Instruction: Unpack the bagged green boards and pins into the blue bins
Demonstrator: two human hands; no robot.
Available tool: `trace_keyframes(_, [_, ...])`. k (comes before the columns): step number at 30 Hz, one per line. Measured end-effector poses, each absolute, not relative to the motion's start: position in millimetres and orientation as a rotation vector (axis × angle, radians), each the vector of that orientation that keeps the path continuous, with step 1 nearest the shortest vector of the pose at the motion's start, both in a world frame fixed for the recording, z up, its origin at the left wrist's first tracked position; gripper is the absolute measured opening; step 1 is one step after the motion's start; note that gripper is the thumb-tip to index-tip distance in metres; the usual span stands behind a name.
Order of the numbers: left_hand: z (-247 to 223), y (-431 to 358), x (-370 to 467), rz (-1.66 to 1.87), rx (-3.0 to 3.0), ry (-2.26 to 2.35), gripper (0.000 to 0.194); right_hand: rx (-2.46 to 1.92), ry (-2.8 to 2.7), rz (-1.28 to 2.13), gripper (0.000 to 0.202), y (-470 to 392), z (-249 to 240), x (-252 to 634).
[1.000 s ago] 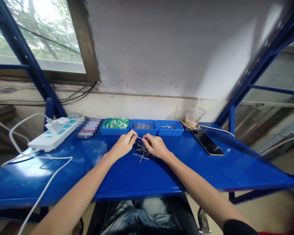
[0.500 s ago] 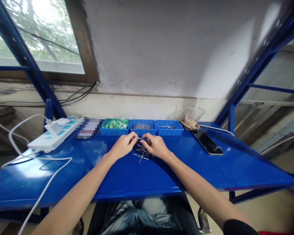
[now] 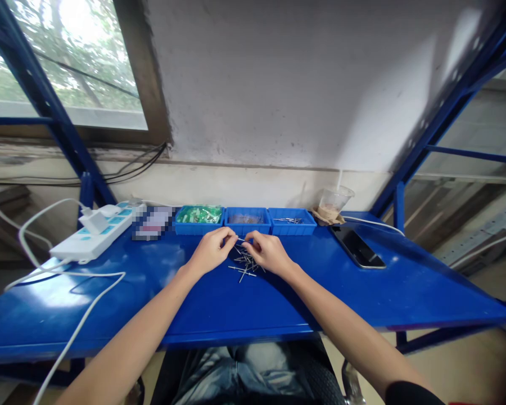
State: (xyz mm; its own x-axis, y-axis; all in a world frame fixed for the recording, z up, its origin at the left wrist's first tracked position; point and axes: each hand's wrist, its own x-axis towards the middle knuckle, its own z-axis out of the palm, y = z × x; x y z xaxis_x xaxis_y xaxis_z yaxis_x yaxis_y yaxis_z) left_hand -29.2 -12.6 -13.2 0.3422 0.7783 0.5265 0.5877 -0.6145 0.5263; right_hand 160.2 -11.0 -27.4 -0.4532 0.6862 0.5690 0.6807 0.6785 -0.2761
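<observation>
Between my two hands a thin metal pin (image 3: pixel 241 239) spans from fingertips to fingertips. My left hand (image 3: pixel 213 249) pinches its left end, and my right hand (image 3: pixel 266 251) closes on its right end. Just below them lies a loose pile of metal pins (image 3: pixel 245 264) on the blue table (image 3: pixel 236 309), partly covered by my right hand. Behind the hands stand three blue bins side by side: the left bin (image 3: pixel 199 229) has green and pale small parts, the middle bin (image 3: pixel 248 229) small brownish parts, the right bin (image 3: pixel 293 230) several metal pins.
A white power strip (image 3: pixel 96 230) with cables is at the left, beside a blurred flat item (image 3: pixel 152 223). At the back right stands a plastic cup (image 3: pixel 333 203); a black phone (image 3: pixel 358 246) lies in front of it. Blue frame posts rise at both sides.
</observation>
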Motion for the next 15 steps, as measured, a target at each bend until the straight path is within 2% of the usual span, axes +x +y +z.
trace_keyframes(5, [-18.7,-8.3,-31.8,0.987,2.407,1.225,0.024,-1.071,-2.203,-0.084,0.022,-6.2,-22.4,166.4])
trace_keyframes(10, [-32.2,0.6,-38.4,0.717,2.596,1.239,0.021,-1.541,-1.66,-0.3,0.035,12.6,-8.1,208.9])
trace_keyframes(15, [-35.6,1.9,-38.6,0.612,2.649,1.245,0.015,-1.71,-1.43,-0.248,0.042,22.7,-10.1,235.2])
